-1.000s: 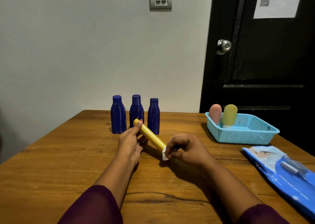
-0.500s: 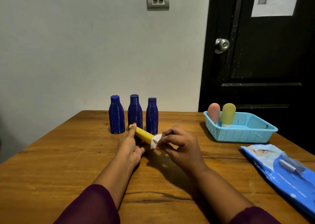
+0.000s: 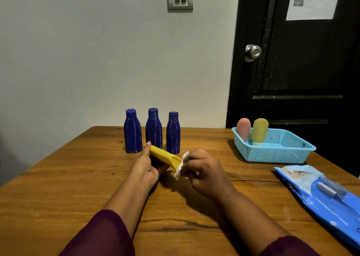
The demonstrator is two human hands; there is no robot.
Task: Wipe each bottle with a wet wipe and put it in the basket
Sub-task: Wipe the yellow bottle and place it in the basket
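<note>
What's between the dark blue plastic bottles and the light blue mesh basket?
Nothing: the head view shows bare wooden table between the dark blue bottles and the light blue basket.

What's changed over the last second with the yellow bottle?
The right hand slid the wet wipe up the yellow bottle towards the left hand, then back down to its near end. The left hand keeps gripping the far end; the three blue bottles, basket and wipe pack have not moved.

Left hand (image 3: pixel 145 168) holding yellow bottle (image 3: pixel 165 156), right hand (image 3: pixel 202 171) pinching wet wipe (image 3: pixel 180 168) against it, blue basket (image 3: pixel 276 154) nearby
</note>
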